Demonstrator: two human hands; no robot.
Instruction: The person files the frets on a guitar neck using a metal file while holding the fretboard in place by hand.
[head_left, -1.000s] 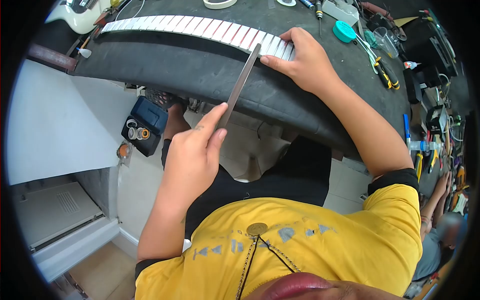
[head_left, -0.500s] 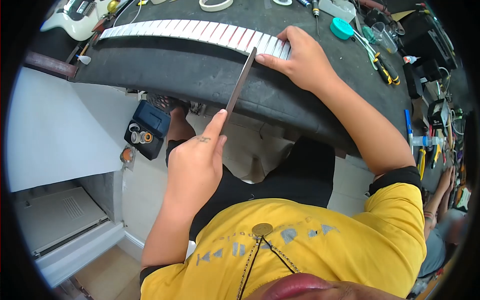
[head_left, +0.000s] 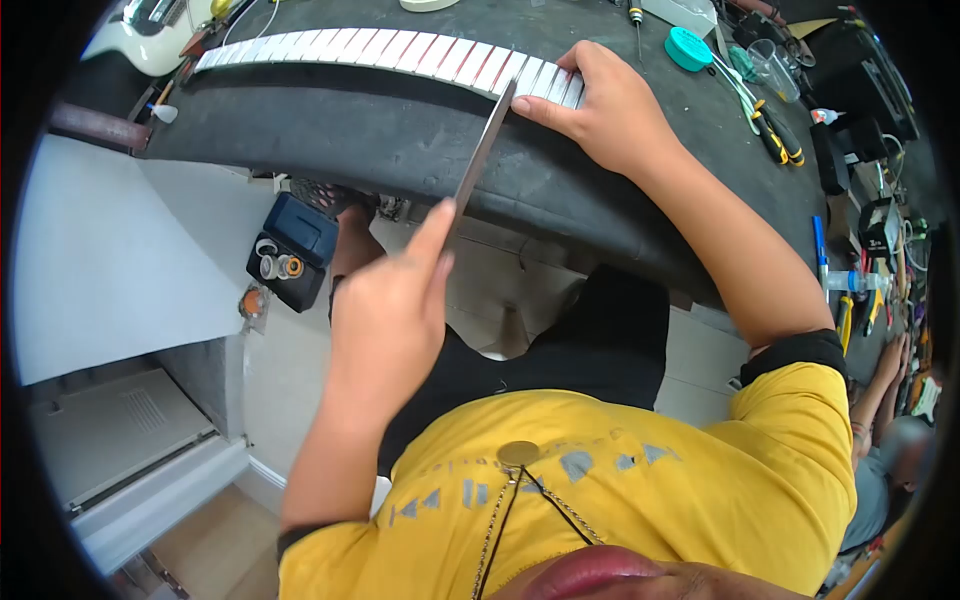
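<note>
White strip [head_left: 400, 52], long: likely stiff, light; best gripped by edges. Right hand [head_left: 622, 112]: clamped on its end. Left hand [head_left: 385, 305]: clamped on metal file [head_left: 481, 158].

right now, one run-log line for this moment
left hand: holds metal bar, tip at white strip | right hand: grips strip's right end | strip: over dark bench | yellow-black handles: on bench

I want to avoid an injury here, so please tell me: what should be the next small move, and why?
Probably draw the right thumb back a little, with the right hand steadying the white-topped strip. The metal tool in the left hand has its tip at the strip, close beside that thumb.
</note>
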